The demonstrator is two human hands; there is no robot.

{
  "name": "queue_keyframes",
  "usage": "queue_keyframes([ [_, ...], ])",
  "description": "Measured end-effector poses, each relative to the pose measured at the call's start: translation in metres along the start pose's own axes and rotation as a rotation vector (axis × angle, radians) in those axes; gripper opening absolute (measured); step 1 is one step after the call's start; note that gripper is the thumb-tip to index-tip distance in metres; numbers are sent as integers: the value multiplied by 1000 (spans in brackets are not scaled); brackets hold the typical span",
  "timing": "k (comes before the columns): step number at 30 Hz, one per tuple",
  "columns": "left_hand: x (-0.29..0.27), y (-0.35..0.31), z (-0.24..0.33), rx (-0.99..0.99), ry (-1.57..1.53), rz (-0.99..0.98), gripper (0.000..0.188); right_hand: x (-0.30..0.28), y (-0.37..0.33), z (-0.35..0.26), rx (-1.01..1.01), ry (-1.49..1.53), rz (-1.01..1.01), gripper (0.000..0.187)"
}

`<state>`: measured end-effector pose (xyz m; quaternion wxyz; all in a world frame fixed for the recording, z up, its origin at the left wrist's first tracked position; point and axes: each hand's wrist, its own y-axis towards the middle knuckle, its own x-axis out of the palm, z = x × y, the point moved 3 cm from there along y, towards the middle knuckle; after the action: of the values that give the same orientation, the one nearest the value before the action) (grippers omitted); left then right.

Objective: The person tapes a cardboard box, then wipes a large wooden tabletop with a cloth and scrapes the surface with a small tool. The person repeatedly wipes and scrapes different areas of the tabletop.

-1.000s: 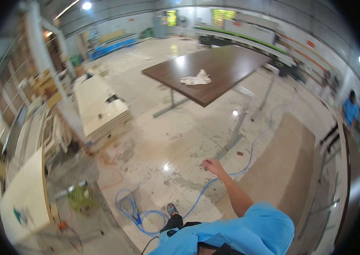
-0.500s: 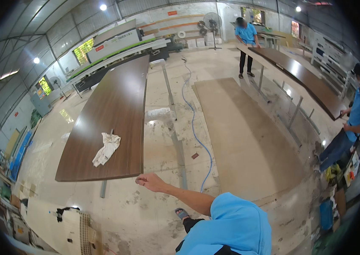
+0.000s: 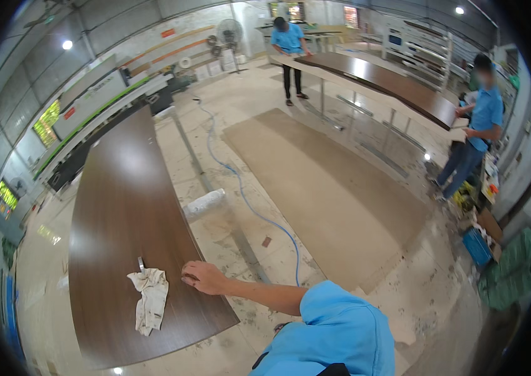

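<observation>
My right hand [image 3: 203, 277] reaches leftward from a blue sleeve, at the right long edge of a dark brown wood-grain panel [image 3: 130, 213]. Its fingers are curled with the thumb drawn in; anything small between them cannot be made out. Whether the fingertips touch the panel or hover just over it is hard to tell. Left of the hand, a crumpled off-white cloth [image 3: 150, 302] with dark smudges lies on the panel. A small metal piece [image 3: 141, 264] pokes out at the cloth's top. My left hand is not in view.
A blue hose [image 3: 246, 199] winds over the floor beside a brown sheet [image 3: 334, 194]. A plastic-wrapped roll [image 3: 204, 204] lies by the panel. Two people in blue shirts stand at a second brown panel [image 3: 384, 78] on the far right. A long machine [image 3: 99, 103] stands far left.
My right hand has moved from the panel's near right corner to farther up its right edge, beside the cloth. The view has turned rightward and come closer to the panel.
</observation>
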<state>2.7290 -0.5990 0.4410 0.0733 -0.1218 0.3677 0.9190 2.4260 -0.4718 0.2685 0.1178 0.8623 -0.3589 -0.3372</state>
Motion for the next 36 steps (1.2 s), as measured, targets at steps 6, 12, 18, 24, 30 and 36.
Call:
queue_keyframes([
  [6, -6, 47, -48, 38, -82, 0, 37, 36, 28, 7, 79, -353, 45, 73],
  [12, -56, 99, -106, 156, -185, 33, 37, 85, 45, -25, 197, -585, -85, 94],
  [18, -102, 131, -133, 319, -348, 22, 36, 102, 49, -28, 196, -653, -72, 57],
  [24, -17, 72, -186, 26, -247, -638, 40, 114, 32, -95, 391, 307, 493, 24],
  [30, 30, 3, -219, -347, -495, -565, 52, 197, 14, -175, 136, 133, -143, 22],
  [36, 0, 40, -263, -586, -107, -454, 41, 155, 79, -105, 202, -294, 243, 22],
])
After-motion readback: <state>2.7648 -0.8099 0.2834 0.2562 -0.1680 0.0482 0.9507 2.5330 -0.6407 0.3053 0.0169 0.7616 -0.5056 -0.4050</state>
